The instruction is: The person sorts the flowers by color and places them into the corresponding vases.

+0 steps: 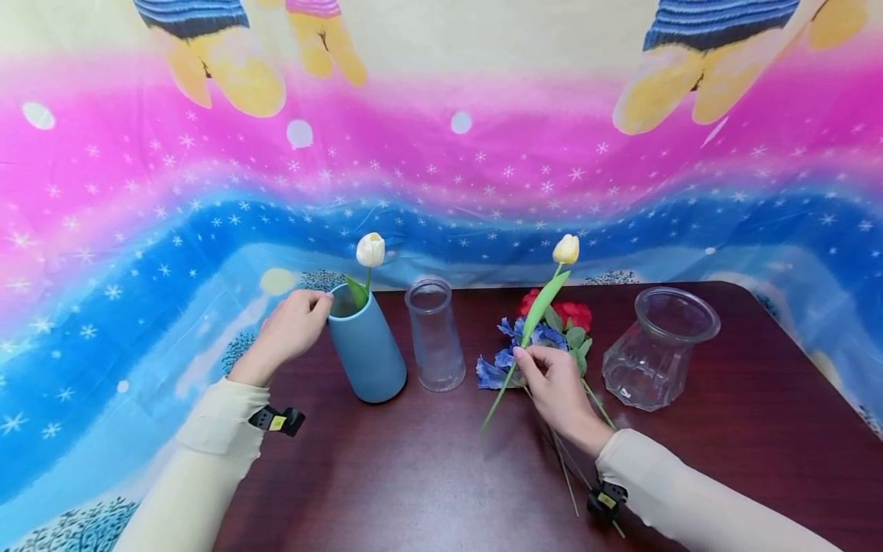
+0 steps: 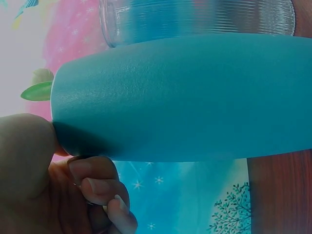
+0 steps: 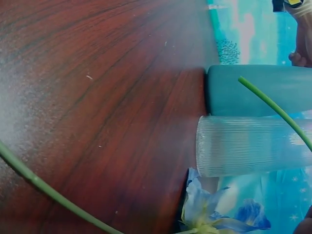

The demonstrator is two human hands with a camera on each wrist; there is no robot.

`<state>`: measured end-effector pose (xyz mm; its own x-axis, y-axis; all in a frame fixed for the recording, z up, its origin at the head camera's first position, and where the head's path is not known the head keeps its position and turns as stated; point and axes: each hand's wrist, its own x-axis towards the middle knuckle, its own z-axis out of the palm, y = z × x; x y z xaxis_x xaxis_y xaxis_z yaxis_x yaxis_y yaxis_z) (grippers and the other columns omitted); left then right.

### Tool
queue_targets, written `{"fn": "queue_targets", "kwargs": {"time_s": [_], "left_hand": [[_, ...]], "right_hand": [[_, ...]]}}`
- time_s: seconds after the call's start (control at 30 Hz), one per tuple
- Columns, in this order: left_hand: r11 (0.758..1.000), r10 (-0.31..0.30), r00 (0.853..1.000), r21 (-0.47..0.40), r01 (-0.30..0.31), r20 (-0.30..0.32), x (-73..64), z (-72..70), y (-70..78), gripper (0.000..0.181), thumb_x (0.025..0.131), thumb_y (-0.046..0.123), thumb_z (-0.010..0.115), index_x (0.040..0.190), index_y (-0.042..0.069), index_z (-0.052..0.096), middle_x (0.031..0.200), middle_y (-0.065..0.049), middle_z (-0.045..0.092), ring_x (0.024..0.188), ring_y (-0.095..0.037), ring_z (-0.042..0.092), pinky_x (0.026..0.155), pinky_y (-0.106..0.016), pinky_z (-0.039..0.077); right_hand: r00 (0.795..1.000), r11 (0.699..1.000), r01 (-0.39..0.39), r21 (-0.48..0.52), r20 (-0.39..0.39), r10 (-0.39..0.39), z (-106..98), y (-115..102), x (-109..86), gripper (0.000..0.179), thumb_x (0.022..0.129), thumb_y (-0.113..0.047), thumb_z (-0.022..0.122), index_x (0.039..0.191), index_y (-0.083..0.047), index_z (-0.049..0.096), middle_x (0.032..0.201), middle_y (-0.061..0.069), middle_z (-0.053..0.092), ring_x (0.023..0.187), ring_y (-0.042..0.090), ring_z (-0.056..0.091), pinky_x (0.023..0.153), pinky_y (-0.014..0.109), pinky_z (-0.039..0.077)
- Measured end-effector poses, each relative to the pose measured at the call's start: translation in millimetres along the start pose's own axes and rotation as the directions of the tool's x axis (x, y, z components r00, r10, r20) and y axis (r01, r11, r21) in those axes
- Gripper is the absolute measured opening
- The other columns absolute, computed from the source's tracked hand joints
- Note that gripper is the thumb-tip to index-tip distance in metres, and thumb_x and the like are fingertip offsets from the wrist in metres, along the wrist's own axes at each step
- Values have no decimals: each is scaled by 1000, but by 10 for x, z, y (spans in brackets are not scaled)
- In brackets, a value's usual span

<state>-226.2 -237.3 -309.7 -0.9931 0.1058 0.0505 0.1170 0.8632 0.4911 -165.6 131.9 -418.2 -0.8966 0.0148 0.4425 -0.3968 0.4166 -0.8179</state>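
Note:
My left hand (image 1: 293, 322) pinches the rim of a matte blue vase (image 1: 369, 353), which leans slightly left in the head view. A white tulip (image 1: 371, 249) with a green leaf sticks up out of its mouth. In the left wrist view, the thumb and curled fingers (image 2: 100, 178) meet at the vase's rim. My right hand (image 1: 557, 383) holds a second, yellowish-white tulip (image 1: 566, 250) by its stem between thumb and fingertips, bloom up. The stem's lower end (image 3: 265, 100) crosses in front of the blue vase in the right wrist view.
A slim ribbed glass vase (image 1: 441, 353) stands just right of the blue one. Blue flowers (image 1: 493, 372) and red flowers (image 1: 572, 314) lie beyond my right hand, their stems running toward me. A wide-mouthed glass vase (image 1: 641, 376) stands farther right. A printed cloth (image 1: 441, 176) hangs behind the table.

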Motion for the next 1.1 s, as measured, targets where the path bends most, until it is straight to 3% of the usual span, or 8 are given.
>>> {"fn": "queue_targets", "kwargs": {"time_s": [0.17, 0.47, 0.87, 1.1], "left_hand": [[1000, 2, 1000, -1, -2, -3, -3, 0, 4, 45, 106, 34, 31, 66, 15, 40, 61, -1, 38, 52, -20, 37, 51, -32, 34], [1000, -2, 1000, -1, 2, -7, -8, 1, 13, 44, 106, 33, 32, 67, 15, 40, 61, -2, 39, 53, -21, 38, 51, -32, 34], [1000, 8, 1000, 4, -8, -18, 4, 4, 11, 44, 106, 34, 32, 66, 16, 40, 62, -2, 39, 53, -21, 38, 51, -32, 34], [1000, 6, 1000, -5, -6, -18, 7, 12, -10, 44, 106, 33, 32, 66, 15, 40, 61, -1, 38, 52, -21, 36, 51, -32, 34]], "right_hand": [[998, 999, 19, 46, -53, -16, -22, -69, 27, 36, 101, -12, 61, 65, -12, 60, 58, 4, 53, 51, 2, 41, 48, 21, 36], [988, 986, 116, 117, -116, -103, -53, -205, 131, 34, 100, -4, 60, 67, -9, 61, 59, 13, 54, 52, 2, 43, 50, 19, 37], [973, 973, 182, 139, -169, -158, -75, -395, 242, 33, 99, -2, 60, 67, -7, 63, 59, -4, 52, 52, 4, 43, 48, 22, 36], [970, 966, 179, 185, -196, -142, -13, -528, 328, 36, 101, -7, 60, 65, -4, 61, 59, 12, 53, 52, 4, 42, 48, 21, 35]]}}
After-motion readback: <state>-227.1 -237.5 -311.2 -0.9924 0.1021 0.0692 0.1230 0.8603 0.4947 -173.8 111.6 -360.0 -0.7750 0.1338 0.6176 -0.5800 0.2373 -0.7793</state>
